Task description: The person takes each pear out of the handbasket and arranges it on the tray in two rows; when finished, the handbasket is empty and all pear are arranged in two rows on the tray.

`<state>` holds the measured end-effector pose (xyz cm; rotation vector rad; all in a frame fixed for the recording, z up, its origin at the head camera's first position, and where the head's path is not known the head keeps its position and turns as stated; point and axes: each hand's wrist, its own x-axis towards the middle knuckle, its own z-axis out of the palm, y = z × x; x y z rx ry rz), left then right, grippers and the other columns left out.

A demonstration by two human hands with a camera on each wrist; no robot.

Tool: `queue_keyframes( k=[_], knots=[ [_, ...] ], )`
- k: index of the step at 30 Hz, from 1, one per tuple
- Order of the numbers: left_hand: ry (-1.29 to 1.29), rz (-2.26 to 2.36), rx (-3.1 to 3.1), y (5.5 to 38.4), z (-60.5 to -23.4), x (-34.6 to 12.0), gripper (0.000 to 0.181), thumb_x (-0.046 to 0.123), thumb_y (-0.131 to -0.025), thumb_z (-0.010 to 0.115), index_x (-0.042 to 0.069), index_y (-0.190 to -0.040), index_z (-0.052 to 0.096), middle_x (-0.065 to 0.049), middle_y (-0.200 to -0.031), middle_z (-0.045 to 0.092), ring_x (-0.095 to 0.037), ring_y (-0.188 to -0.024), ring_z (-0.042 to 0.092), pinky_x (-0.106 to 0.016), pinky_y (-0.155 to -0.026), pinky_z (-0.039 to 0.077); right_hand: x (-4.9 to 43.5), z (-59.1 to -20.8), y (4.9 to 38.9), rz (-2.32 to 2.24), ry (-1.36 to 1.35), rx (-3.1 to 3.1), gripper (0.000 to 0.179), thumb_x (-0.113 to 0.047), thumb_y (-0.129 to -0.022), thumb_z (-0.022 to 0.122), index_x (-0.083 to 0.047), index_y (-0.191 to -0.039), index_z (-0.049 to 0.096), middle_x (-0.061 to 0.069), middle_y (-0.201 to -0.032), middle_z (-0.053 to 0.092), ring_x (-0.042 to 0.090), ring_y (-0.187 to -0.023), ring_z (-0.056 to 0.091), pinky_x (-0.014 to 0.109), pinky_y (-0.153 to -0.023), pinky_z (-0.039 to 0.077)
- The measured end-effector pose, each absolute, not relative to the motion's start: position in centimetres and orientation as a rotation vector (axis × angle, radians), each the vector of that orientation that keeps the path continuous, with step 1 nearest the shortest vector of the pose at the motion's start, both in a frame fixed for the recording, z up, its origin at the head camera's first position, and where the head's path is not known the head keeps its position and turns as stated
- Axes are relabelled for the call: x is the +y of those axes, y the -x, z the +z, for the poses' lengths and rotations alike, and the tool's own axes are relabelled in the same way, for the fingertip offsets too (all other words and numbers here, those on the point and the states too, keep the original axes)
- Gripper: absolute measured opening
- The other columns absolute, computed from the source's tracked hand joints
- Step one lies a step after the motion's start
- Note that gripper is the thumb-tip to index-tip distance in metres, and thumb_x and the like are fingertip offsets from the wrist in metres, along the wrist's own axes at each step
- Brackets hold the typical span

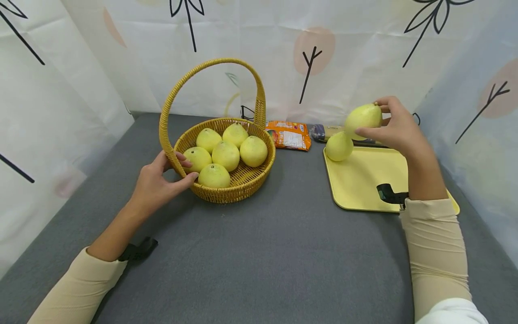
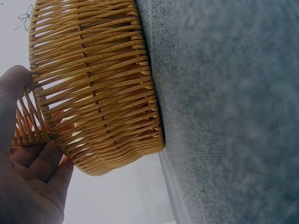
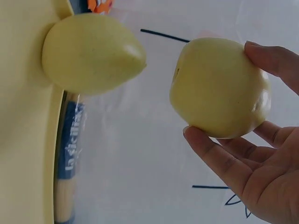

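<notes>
At the upper right of the head view, the right hand [image 1: 400, 128] is raised, thumb and fingers holding a yellow-green fruit [image 1: 363, 120] above the far edge of the yellow tray [image 1: 364, 182]. At left of centre, the left hand [image 1: 155, 184] reaches forward, gripping the wicker basket [image 1: 224, 195] beside its handle [image 1: 228, 60], which partly hides the fingertips, so their exact hold seems uncertain. The basket contains six fruits [image 1: 225, 156]; one pear-shaped fruit [image 1: 339, 146] sits at the tray's upper-left corner.

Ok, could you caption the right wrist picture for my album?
One pale fruit in the person's right grip, another fruit on the yellow tray.
</notes>
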<state>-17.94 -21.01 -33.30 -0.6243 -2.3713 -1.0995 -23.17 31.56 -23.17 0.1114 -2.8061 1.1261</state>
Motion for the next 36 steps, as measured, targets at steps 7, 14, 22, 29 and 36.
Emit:
queue_keyframes(
  k=[7, 14, 22, 29, 36],
  knots=[
    [0.626, -1.096, -2.37, 17.9, -33.3, -21.0, 0.043, 0.008, -0.08, 0.084, 0.003, -0.114, 0.058, -0.003, -0.1, 0.071, -0.024, -0.094, 0.067, -0.014, -0.085, 0.046, 33.1, -23.7, 23.5, 1.083, -0.046, -2.848, 0.09, -0.035, -0.09, 0.075, 0.002, -0.152, 0.021, 0.034, -0.151, 0.026, 0.053, -0.123, 0.04, 0.065, -0.093, 0.035],
    [0.628, -1.092, -2.366, 17.9, -33.2, -21.0, 0.043, 0.009, -0.08, 0.084, 0.002, -0.113, 0.058, -0.004, -0.1, 0.071, -0.024, -0.094, 0.067, -0.013, -0.084, 0.045, 34.2, -24.7, 24.1, 1.027, -0.014, -2.916, 0.089, -0.032, -0.09, 0.074, 0.005, -0.15, 0.02, 0.037, -0.144, 0.028, 0.052, -0.118, 0.039, 0.063, -0.09, 0.037],
    [0.631, -1.1, -2.363, 17.9, -33.2, -21.0, 0.042, 0.008, -0.08, 0.084, 0.003, -0.113, 0.058, -0.003, -0.099, 0.071, -0.025, -0.094, 0.066, -0.015, -0.084, 0.046, 35.1, -26.2, 25.3, 0.969, -0.045, -3.014, 0.085, -0.025, -0.089, 0.076, 0.012, -0.147, 0.024, 0.039, -0.14, 0.031, 0.051, -0.118, 0.04, 0.062, -0.093, 0.037],
    [0.626, -1.101, -2.371, 17.9, -33.3, -21.0, 0.042, 0.008, -0.08, 0.084, 0.002, -0.113, 0.058, -0.003, -0.1, 0.071, -0.025, -0.094, 0.066, -0.013, -0.085, 0.045, 35.1, -27.4, 26.1, 0.884, -0.088, -3.119, 0.086, -0.021, -0.087, 0.077, 0.018, -0.141, 0.023, 0.037, -0.131, 0.035, 0.051, -0.113, 0.042, 0.064, -0.09, 0.039],
    [0.625, -1.101, -2.368, 17.9, -33.2, -21.0, 0.043, 0.008, -0.08, 0.084, 0.002, -0.114, 0.058, -0.003, -0.1, 0.071, -0.025, -0.094, 0.066, -0.014, -0.085, 0.045, 34.9, -28.3, 26.8, 0.857, -0.097, -3.15, 0.084, -0.017, -0.085, 0.078, 0.021, -0.138, 0.025, 0.038, -0.128, 0.036, 0.05, -0.111, 0.042, 0.063, -0.093, 0.038]
  ],
)
